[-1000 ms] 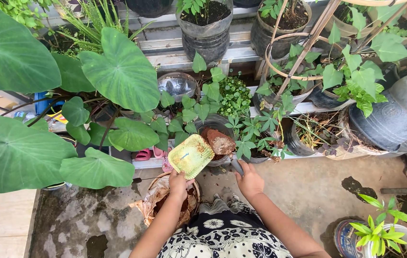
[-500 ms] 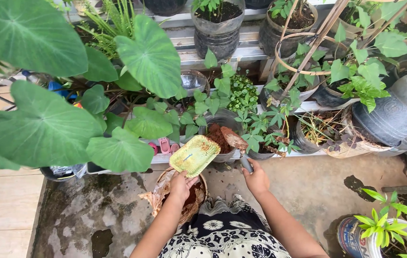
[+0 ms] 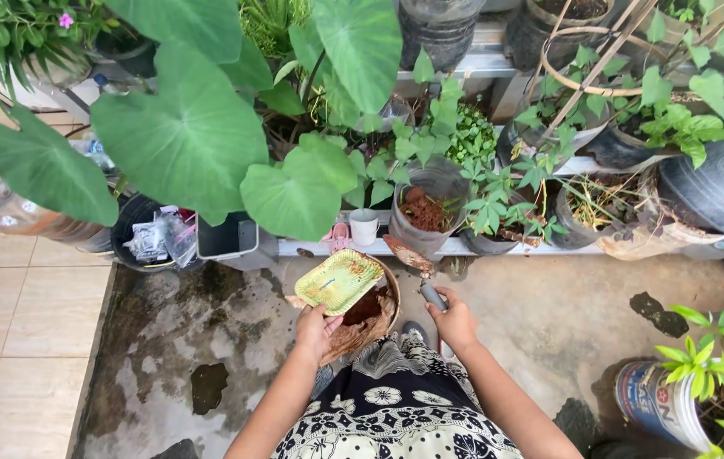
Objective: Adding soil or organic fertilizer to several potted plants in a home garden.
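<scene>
Mid-potting: left hand (image 3: 314, 326) gripped yellow tray (image 3: 340, 281) over basket (image 3: 376, 319); right hand (image 3: 454, 320) clenched trowel (image 3: 413, 263), blade below soil-filled pot (image 3: 424, 212). Probably called for another scoop from basket.

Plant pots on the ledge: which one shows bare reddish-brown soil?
The clear plastic pot just beyond the trowel in the right hand; neighbouring pots are filled with foliage.
</scene>
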